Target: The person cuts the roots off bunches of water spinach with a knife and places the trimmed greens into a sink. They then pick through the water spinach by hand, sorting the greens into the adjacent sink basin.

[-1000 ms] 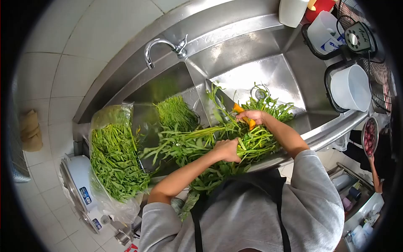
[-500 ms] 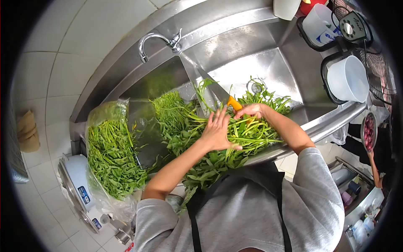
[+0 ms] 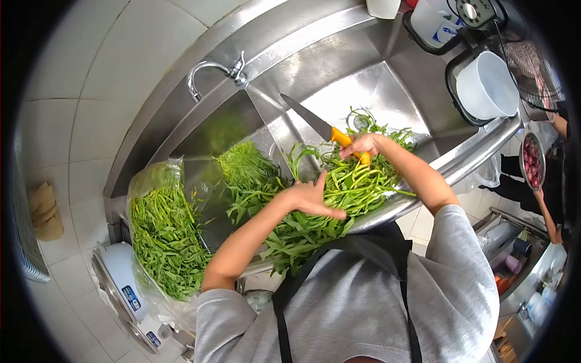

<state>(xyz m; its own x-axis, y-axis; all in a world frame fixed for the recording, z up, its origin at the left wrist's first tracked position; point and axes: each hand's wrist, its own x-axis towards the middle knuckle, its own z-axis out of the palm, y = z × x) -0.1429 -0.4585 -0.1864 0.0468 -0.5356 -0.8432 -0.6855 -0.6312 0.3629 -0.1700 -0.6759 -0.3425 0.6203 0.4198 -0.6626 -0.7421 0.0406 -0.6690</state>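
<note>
Lying at the sink's front rim (image 3: pixel 478 152), the greens (image 3: pixel 363 193), seemingly light and limp, are best held by their stems (image 3: pixel 378 186); a knife (image 3: pixel 313 122) is grasped by the right hand (image 3: pixel 364 145), the left hand (image 3: pixel 307 197) spread.

Curved chrome tap (image 3: pixel 236 75) behind a two-basin stainless-steel sink (image 3: pixel 393 91); clear plastic bag (image 3: pixel 156 174) of leafy green stems (image 3: pixel 166 239) at its left end, round white plastic tub (image 3: pixel 487 91) at its right, long leafy green bunch (image 3: pixel 362 192) across its front rim.
</note>
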